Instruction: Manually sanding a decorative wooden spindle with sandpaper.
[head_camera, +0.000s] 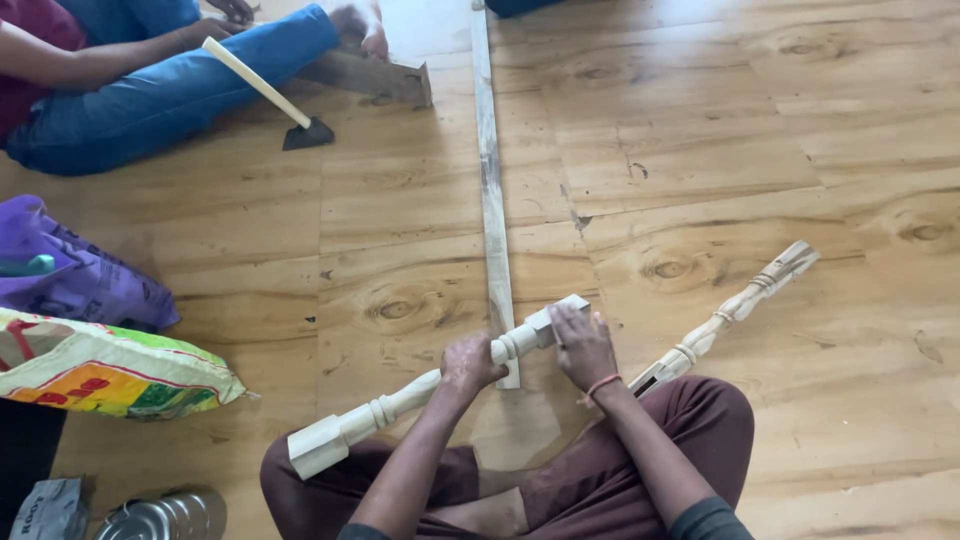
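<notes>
The person sits cross-legged on the wooden floor (700, 150) and holds a pale turned wooden leg (420, 392) that lies slanting across the lap, its near square end at the left knee and its far square end on top of a long thin wooden strip (490, 200). The left hand (470, 362) is closed around the round middle part of the leg, and the right hand (583, 347) lies flat and open on the far square block, pressing it down. I think the leg can roll or slide off the strip if the flat hand presses unevenly, because only one hand really grips it, and the fingers near the strip edge could be pinched. A second turned leg (730, 315) lies on the floor just beside the right knee, close enough to be knocked by the elbow. At the left are a colourful sack (110, 370) and a purple bag (80, 275). Far left, another person in blue trousers (170, 95) sits beside a small hatchet (275, 100) and a wood block (375, 75), well apart.
</notes>
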